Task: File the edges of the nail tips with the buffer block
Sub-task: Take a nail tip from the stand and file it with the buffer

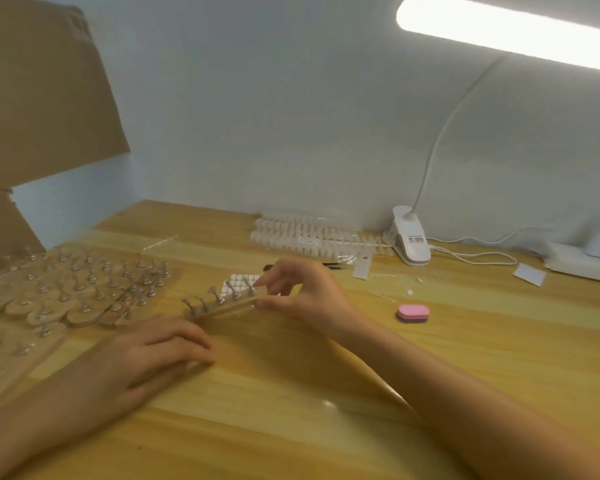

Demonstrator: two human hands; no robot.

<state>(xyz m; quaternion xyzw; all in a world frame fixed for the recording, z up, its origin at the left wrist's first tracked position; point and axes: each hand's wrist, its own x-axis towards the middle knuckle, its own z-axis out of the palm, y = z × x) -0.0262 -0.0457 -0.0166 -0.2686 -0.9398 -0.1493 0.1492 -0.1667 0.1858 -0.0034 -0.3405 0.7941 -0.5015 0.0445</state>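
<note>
Progress: by my read, filing has not begun. No tip meets the block and neither hand is on it.
Buffer block [413,312]: pink, oval, with a dark band through its middle. It lies flat on the table [482,341], off to the right of the right hand, untouched.
Nail tips [312,237]: pale rows in clear packs, far back by the wall.
Right hand [302,296]: thumb and forefinger pinch the far end of the holder strip [227,306].
Left hand [153,351]: fingers loosely extended, resting flat at the strip's near end, gripping nothing.
Stands [219,297]: five metal ones along the strip; too blurred to tell whether tips are mounted.
Left to do: fetch tips, take up the block, file every edge.
</note>
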